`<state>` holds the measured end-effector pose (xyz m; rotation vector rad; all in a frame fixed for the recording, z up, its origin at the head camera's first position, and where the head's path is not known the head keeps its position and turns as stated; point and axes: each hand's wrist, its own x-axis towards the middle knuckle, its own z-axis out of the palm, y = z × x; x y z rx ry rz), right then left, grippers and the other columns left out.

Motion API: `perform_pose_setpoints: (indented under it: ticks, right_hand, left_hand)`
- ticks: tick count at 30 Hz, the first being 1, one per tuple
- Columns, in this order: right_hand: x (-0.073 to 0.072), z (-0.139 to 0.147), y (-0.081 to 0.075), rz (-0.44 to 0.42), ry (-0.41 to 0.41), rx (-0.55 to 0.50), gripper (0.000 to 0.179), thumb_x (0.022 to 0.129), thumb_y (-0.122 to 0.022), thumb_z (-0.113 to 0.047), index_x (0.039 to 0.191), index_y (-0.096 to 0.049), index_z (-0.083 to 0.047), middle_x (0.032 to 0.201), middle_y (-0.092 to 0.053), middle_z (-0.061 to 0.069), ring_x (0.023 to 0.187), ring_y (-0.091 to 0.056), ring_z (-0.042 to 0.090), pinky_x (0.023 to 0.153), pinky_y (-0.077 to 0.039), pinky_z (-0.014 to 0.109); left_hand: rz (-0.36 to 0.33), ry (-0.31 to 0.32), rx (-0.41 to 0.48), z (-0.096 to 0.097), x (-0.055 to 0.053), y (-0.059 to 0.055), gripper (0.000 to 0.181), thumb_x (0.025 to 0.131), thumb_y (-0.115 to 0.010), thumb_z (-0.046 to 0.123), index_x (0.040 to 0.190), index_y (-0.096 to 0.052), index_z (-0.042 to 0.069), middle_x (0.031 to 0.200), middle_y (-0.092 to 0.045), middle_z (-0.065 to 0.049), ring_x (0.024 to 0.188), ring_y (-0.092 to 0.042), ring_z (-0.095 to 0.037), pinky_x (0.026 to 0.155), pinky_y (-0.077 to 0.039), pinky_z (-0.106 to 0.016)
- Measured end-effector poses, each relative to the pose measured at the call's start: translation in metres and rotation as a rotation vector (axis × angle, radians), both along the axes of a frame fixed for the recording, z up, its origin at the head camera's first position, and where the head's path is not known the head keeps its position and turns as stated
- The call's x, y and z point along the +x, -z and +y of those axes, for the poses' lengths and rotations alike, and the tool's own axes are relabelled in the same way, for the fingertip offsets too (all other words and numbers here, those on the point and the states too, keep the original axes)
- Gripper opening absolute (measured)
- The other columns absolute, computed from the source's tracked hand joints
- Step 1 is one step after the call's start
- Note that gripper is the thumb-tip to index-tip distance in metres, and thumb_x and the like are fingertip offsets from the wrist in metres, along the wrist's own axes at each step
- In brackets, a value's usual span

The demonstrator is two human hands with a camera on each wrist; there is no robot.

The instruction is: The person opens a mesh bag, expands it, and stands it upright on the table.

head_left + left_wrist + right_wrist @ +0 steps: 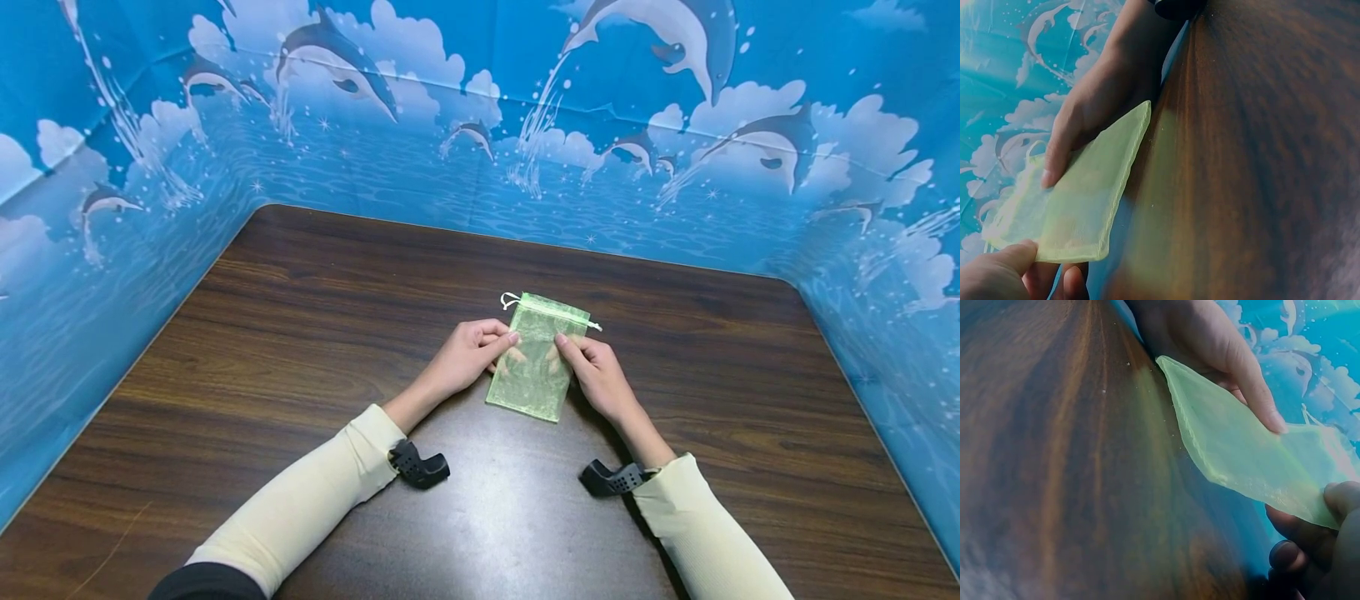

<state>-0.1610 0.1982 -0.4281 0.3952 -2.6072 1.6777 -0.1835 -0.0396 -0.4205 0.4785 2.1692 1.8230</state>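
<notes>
A sheer green drawstring pouch (pixel 531 375) is held up between both hands, its corded mouth toward the far side. My left hand (pixel 467 354) pinches its left edge, thumb in front and fingers behind, showing faintly through the mesh. On the opposite edge my right hand (pixel 597 372) pinches it the same way. Pale cord loops stick out at both upper corners. In the left wrist view the pouch (pixel 1085 200) hangs over the table with its bottom seam toward the wood. From the right wrist the pouch (pixel 1229 444) looks flat, with nothing visible inside.
The dark wood-grain table (pixel 300 333) spreads around both arms, with a bright glare patch near the front. A blue curtain (pixel 420 167) printed with dolphins and clouds stands along its back and sides. Black wrist-camera mounts (pixel 420 467) sit at both cuffs.
</notes>
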Motion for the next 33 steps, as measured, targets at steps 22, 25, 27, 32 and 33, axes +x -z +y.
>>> perform_pose_setpoints:
  ticks: [22, 25, 27, 32, 33]
  right_hand:
    - [-0.0025, -0.0009, 0.0022, 0.013, -0.057, 0.012, 0.040, 0.110, -0.054, -0.023, 0.076, -0.059, -0.003, 0.066, -0.045, -0.001, 0.063, -0.043, 0.010, 0.062, -0.037, 0.025]
    - [-0.0027, -0.0004, 0.0015, 0.006, -0.062, 0.027, 0.037, 0.110, -0.053, -0.023, 0.081, -0.066, -0.004, 0.068, -0.049, 0.000, 0.064, -0.046, 0.010, 0.063, -0.040, 0.025]
    - [-0.0028, 0.0002, 0.0012, -0.001, -0.063, 0.034, 0.037, 0.111, -0.052, -0.024, 0.084, -0.069, -0.004, 0.070, -0.051, 0.001, 0.065, -0.047, 0.010, 0.064, -0.041, 0.026]
    - [-0.0025, 0.0013, 0.0013, -0.011, -0.062, 0.043, 0.037, 0.111, -0.051, -0.025, 0.088, -0.070, -0.003, 0.074, -0.055, 0.005, 0.068, -0.050, 0.011, 0.065, -0.043, 0.025]
    - [-0.0025, 0.0014, 0.0016, -0.012, -0.062, 0.042, 0.037, 0.111, -0.051, -0.025, 0.088, -0.070, -0.003, 0.075, -0.056, 0.006, 0.068, -0.051, 0.011, 0.066, -0.043, 0.025]
  left_hand:
    - [0.021, -0.012, -0.028, 0.0004, -0.0005, 0.0001, 0.019, 0.105, -0.065, 0.024, 0.105, -0.072, 0.006, 0.095, -0.082, -0.008, 0.061, -0.061, -0.008, 0.062, -0.055, -0.023]
    - [0.026, -0.017, -0.024, 0.0004, -0.0013, 0.0010, 0.018, 0.104, -0.066, 0.024, 0.103, -0.072, 0.007, 0.094, -0.082, -0.007, 0.061, -0.061, -0.008, 0.062, -0.055, -0.022]
    - [0.031, -0.020, -0.025, 0.0002, -0.0015, 0.0015, 0.019, 0.104, -0.066, 0.025, 0.103, -0.072, 0.008, 0.093, -0.082, -0.006, 0.061, -0.060, -0.009, 0.061, -0.054, -0.022]
    - [0.034, -0.019, -0.033, 0.0003, -0.0016, 0.0023, 0.020, 0.104, -0.066, 0.028, 0.102, -0.072, 0.010, 0.091, -0.082, -0.004, 0.062, -0.060, -0.011, 0.062, -0.054, -0.022]
    - [0.036, -0.018, -0.034, 0.0004, -0.0016, 0.0025, 0.020, 0.104, -0.066, 0.029, 0.103, -0.072, 0.010, 0.092, -0.082, -0.004, 0.062, -0.060, -0.011, 0.062, -0.054, -0.022]
